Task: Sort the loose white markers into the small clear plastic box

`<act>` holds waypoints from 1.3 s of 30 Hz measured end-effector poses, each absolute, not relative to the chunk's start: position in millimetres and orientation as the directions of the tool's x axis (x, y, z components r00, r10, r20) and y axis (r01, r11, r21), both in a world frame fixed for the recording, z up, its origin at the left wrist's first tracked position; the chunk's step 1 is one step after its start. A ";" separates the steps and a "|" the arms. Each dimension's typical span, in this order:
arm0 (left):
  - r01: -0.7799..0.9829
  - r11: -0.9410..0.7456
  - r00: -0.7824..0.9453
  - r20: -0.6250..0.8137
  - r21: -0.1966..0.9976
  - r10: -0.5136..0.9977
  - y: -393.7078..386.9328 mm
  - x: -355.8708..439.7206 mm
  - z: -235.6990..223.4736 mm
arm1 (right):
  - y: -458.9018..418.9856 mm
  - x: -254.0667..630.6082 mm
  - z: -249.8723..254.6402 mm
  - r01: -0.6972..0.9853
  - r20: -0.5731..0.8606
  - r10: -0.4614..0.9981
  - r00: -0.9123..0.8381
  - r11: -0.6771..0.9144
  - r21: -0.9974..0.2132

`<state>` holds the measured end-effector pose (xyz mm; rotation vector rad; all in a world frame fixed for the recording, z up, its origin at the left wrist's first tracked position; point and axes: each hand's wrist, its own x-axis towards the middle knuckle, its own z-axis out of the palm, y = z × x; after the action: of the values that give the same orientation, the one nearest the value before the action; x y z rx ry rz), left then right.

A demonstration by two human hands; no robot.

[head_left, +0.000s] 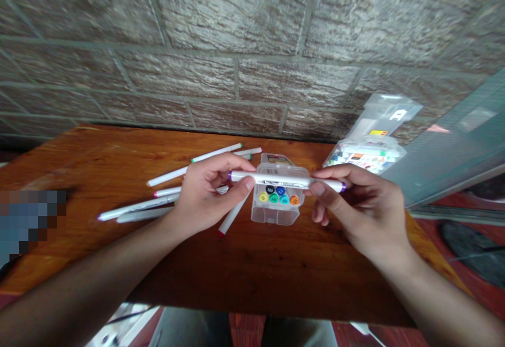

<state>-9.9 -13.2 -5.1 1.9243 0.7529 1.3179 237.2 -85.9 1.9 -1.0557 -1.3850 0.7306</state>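
Note:
Between my two hands a white marker (284, 180) with purple ends is held level. My left hand (213, 189) pinches it near its left end, thumb against fingers. Near the other end, my right hand (361, 205) grips it the same way. Behind and below the marker stands a clear plastic case (275, 216), its lid open, with several markers upright inside showing coloured, numbered ends in black, blue, yellow, green, cyan and orange. Partly behind my left hand lie several loose white markers (216, 152). One loose marker (232, 218) with a red end rests left of the case.
At the back right stands a second clear case (365, 152), lid raised, with markers inside. The wooden table (268, 268) meets a stone-block wall (236, 20). A greenish translucent panel (453, 136) borders the right side. A pixelated patch covers the left edge.

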 end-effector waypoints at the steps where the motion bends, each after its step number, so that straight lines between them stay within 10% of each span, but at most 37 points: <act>1: 0.086 -0.602 0.320 0.550 0.794 0.771 -13.2 -9.7 -5.0 | -86.0 237.2 2.2 0.174 0.414 0.905 0.099 0.394 -0.903; 39: -0.063 -0.473 0.289 0.470 0.879 0.834 -11.0 -8.3 -3.3 | -85.6 239.7 4.7 -0.004 0.344 0.930 0.132 0.348 -0.938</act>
<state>-8.3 -11.0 -3.3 1.6971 0.7084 1.3097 239.7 -85.6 4.7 -0.9863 -1.2422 0.8686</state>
